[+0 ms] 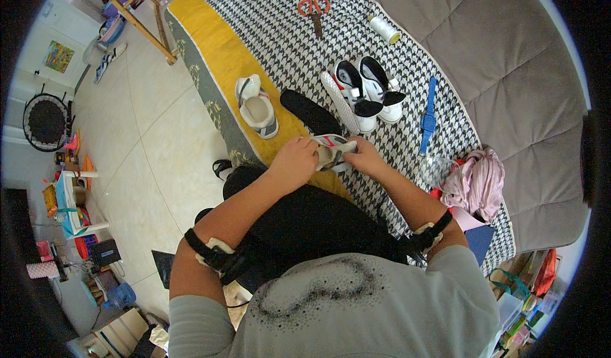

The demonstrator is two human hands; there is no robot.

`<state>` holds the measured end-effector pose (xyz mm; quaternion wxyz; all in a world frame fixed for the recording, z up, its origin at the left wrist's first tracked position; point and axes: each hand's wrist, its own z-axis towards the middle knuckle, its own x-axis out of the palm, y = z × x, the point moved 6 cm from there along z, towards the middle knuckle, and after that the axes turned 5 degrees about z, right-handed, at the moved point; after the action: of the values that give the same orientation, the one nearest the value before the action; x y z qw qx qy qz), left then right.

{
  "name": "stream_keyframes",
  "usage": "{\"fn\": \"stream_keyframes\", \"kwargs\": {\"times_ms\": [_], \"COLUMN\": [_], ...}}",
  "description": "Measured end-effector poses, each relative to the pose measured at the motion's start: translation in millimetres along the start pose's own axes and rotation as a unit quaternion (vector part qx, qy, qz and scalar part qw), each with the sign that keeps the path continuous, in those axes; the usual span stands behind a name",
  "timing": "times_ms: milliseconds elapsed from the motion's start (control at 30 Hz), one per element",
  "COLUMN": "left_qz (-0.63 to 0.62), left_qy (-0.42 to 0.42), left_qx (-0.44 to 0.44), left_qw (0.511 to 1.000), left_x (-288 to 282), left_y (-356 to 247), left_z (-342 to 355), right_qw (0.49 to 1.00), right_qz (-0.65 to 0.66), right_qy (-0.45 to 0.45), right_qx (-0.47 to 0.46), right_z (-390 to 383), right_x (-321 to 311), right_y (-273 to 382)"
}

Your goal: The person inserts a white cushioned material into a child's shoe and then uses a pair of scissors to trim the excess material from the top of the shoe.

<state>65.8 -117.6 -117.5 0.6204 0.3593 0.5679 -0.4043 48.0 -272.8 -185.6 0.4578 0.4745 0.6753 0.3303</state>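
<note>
Above my lap, both hands grip a small white shoe [330,152] with grey and red trim. My left hand [294,164] is closed round its left side, and my right hand [365,157] pinches its right edge. Just beyond the shoe lies a black insole [308,112]. A matching white shoe [258,110] stands to the left on the yellow band of the cloth. Farther right is a pair of white shoes with black linings [378,84], with a pale dotted sole-shaped piece [339,101] leaning against it.
Orange-handled scissors [316,18] and a white thread spool [384,29] lie at the far side of the houndstooth cloth [254,11]. On the right are a blue watch [429,116] and a pink bundled cloth [474,185]. A wooden frame [137,17] stands at the far left.
</note>
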Motion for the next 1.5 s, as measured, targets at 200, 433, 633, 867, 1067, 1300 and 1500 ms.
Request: {"fn": "stream_keyframes", "kwargs": {"times_ms": [200, 433, 633, 867, 1067, 1300, 1500], "left_qz": [-0.341, -0.806, -0.928, -0.926, -0.851, -0.796, -0.758], "left_qy": [-0.06, 0.014, 0.033, -0.04, -0.03, -0.023, -0.038], "left_qx": [-0.137, -0.221, -0.182, -0.178, -0.271, -0.24, -0.21], "left_qw": [0.928, 0.549, 0.324, 0.331, 0.45, 0.556, 0.616], "left_x": [-57, -15, -12, -20, -20, -46, -94], "left_y": [12, 32, 0, 14, -2, -19, -34], "left_z": [-19, 0, 12, 14, 4, -13, 3], "right_qw": [0.989, 0.972, 0.948, 0.895, 0.927, 0.89, 0.894], "right_qz": [-0.007, 0.079, 0.168, -0.08, -0.189, -0.245, -0.237], "right_qy": [-0.107, 0.085, 0.016, -0.036, 0.005, 0.064, 0.034], "right_qx": [-0.097, -0.203, -0.271, -0.438, -0.324, -0.378, -0.378], "right_z": [2, 10, 10, -71, -68, -101, -136], "right_x": [-47, -68, -80, -70, -25, -4, -30], "right_y": [36, 142, 158, 197, 153, 157, 189]}}
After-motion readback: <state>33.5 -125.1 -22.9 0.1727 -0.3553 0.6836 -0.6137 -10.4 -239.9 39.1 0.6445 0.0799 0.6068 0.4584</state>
